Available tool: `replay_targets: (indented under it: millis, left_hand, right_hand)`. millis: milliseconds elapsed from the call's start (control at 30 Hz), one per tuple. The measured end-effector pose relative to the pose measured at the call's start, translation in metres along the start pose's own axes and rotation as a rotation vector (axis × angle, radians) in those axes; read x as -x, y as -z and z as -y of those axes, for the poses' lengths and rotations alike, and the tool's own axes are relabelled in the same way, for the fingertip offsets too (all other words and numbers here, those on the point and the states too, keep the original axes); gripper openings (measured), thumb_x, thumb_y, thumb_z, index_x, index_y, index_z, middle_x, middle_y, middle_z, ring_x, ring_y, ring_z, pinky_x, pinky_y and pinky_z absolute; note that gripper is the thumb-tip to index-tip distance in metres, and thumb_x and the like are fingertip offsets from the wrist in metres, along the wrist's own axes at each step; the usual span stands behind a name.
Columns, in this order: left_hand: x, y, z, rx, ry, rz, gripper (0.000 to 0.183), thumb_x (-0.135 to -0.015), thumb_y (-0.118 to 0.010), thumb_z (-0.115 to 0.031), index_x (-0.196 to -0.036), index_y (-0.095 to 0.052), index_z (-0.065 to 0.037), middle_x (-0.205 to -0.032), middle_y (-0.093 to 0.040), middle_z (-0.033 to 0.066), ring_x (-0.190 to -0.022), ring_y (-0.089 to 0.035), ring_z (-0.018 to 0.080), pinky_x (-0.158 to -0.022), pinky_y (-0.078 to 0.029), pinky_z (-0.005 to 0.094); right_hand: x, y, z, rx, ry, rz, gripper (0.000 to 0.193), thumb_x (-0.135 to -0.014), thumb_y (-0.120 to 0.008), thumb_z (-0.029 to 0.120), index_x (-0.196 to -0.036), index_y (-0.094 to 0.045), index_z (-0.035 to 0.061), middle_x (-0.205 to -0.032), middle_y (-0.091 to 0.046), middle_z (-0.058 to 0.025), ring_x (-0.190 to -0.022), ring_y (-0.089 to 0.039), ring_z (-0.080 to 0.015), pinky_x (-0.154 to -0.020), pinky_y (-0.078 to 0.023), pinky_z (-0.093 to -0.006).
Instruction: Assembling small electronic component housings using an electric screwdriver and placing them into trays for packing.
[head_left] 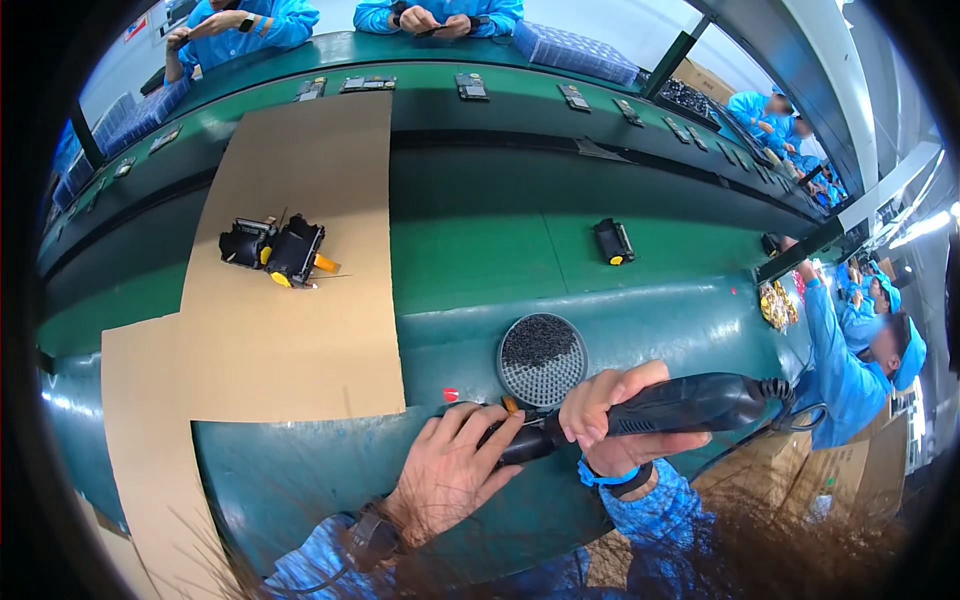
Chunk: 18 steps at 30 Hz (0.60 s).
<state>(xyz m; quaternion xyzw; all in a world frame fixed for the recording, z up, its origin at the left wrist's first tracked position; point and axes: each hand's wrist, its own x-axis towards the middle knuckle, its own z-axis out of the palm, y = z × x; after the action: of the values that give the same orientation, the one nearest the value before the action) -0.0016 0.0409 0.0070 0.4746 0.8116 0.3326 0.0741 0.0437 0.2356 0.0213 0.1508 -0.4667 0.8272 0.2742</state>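
Currently, we grasp black corded tool (690, 402) in right hand (605, 405), front end at black part (520, 448), which left hand (445, 475) grips over green bench (350, 470); round tray (545, 382) of tiny black pieces just beyond, cardboard (280, 350) leftward.

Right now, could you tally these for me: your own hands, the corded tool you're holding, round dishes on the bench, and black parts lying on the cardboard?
Hands: 2 (left hand, right hand)
Black corded tool: 1
Round dish: 1
Black parts on the cardboard: 2
Total: 6
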Motion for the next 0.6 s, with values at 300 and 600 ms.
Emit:
replay_targets:
  millis: [300, 600]
  left_hand:
    - [0.0013, -0.0013, 0.0006, -0.027, -0.009, -0.010, 0.058, -0.081, -0.078, -0.031, -0.131, -0.060, -0.006, -0.125, -0.057, 0.0074, -0.116, -0.054, 0.0272, -0.095, -0.048, 0.0421]
    - [-0.0002, -0.0005, -0.0024, -0.033, -0.009, -0.027, 0.057, -0.081, -0.077, -0.031, -0.129, -0.060, -0.006, -0.125, -0.057, 0.0074, -0.115, -0.055, 0.0269, -0.094, -0.048, 0.0417]
  right_hand:
    - [-0.0010, -0.0016, -0.0005, 0.153, -0.045, 0.032, 0.084, -0.079, -0.036, 0.090, -0.101, -0.043, 0.0091, -0.062, -0.046, -0.0045, -0.048, -0.046, -0.0148, -0.043, -0.043, -0.0313]
    - [-0.0007, 0.0040, -0.0032, 0.121, -0.049, 0.092, 0.085, -0.077, -0.041, 0.090, -0.100, -0.043, 0.0075, -0.063, -0.049, -0.0059, -0.048, -0.048, -0.0161, -0.044, -0.045, -0.0318]
